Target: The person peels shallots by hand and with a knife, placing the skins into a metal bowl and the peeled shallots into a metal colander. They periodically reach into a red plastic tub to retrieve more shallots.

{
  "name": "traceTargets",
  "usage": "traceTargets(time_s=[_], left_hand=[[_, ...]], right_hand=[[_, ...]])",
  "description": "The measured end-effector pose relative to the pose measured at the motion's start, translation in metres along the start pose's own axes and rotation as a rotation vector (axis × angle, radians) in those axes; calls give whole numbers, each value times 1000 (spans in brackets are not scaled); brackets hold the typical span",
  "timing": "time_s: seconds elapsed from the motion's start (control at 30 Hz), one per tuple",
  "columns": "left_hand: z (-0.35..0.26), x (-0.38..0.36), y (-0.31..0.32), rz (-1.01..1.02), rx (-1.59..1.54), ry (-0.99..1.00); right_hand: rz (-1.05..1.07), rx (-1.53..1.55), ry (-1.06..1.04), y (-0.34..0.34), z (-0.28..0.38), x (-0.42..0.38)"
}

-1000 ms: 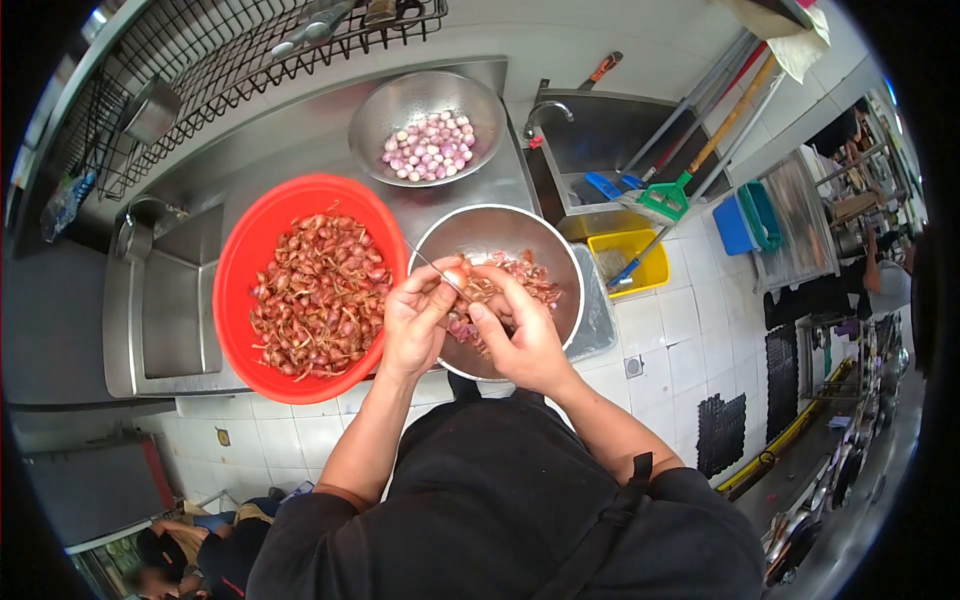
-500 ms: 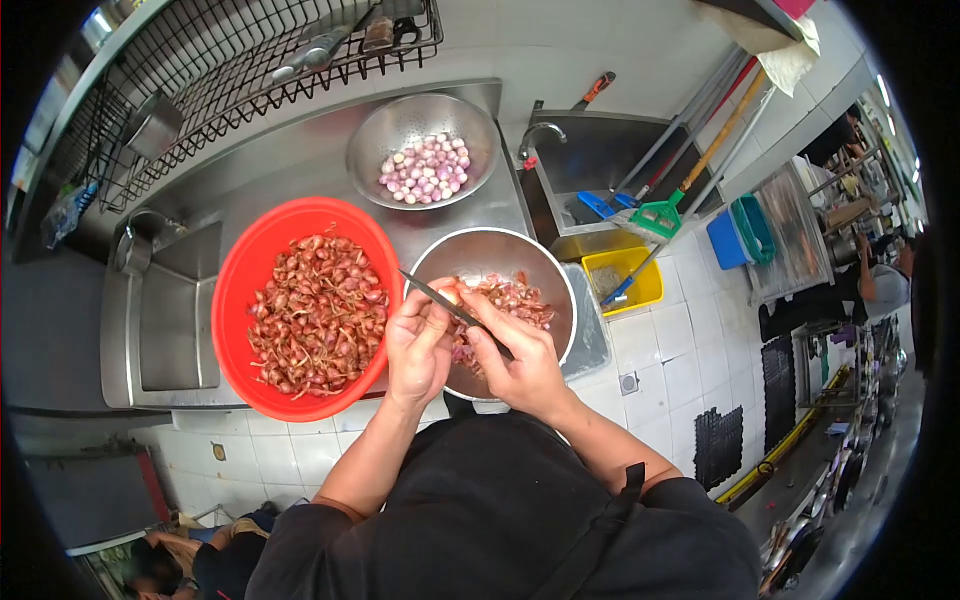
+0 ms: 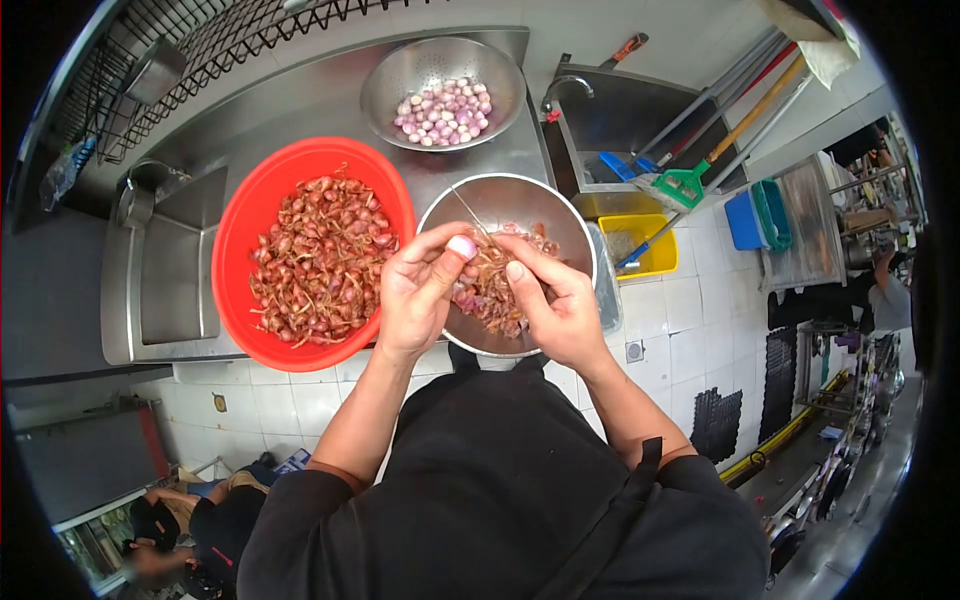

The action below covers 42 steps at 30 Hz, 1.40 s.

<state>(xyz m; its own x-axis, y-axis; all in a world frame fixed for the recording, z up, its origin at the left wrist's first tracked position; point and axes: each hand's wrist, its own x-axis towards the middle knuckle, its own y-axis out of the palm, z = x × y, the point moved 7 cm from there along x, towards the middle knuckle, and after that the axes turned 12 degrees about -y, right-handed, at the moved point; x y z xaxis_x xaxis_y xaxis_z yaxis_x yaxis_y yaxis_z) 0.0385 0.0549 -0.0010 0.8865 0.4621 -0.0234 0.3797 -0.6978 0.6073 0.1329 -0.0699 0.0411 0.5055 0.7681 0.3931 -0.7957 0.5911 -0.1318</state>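
Note:
Between the thumb and fingers of my left hand (image 3: 418, 290) is a peeled shallot (image 3: 461, 247), pale with a purple tint. My right hand (image 3: 558, 305) grips a thin knife (image 3: 470, 209), its blade pointing up and to the left. Both hands are over a steel bowl (image 3: 583, 235) that holds shallot skins (image 3: 500, 310). To the left, a red basin (image 3: 232, 250) is filled with unpeeled shallots (image 3: 325, 260). Behind the bowl stands a steel colander (image 3: 385, 85) with peeled shallots (image 3: 445, 112) in it.
A steel sink (image 3: 180, 280) is at the left, below a wire rack (image 3: 230, 40). At the right are another sink (image 3: 590, 130), a yellow bucket (image 3: 660, 250) and a green dustpan (image 3: 683, 186). Other people (image 3: 225, 520) are at the lower left and far right.
The view has shifted, so the basin and bowls appear higher. My hands have moved slightly apart, the peeled shallot now shows clearly, and the knife blade points more steeply upward.

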Motion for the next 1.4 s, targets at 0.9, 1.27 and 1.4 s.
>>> traceTargets(time_s=[0.9, 1.27, 1.4], left_hand=[[-12, -12, 4, -50, 148, 79], [-1, -11, 1, 10, -81, -44], [12, -7, -1, 70, -163, -65]], right_hand=[[79, -130, -205, 18, 25, 1], [-33, 220, 160, 8, -10, -3], [-35, 197, 142, 9, -9, -2]])
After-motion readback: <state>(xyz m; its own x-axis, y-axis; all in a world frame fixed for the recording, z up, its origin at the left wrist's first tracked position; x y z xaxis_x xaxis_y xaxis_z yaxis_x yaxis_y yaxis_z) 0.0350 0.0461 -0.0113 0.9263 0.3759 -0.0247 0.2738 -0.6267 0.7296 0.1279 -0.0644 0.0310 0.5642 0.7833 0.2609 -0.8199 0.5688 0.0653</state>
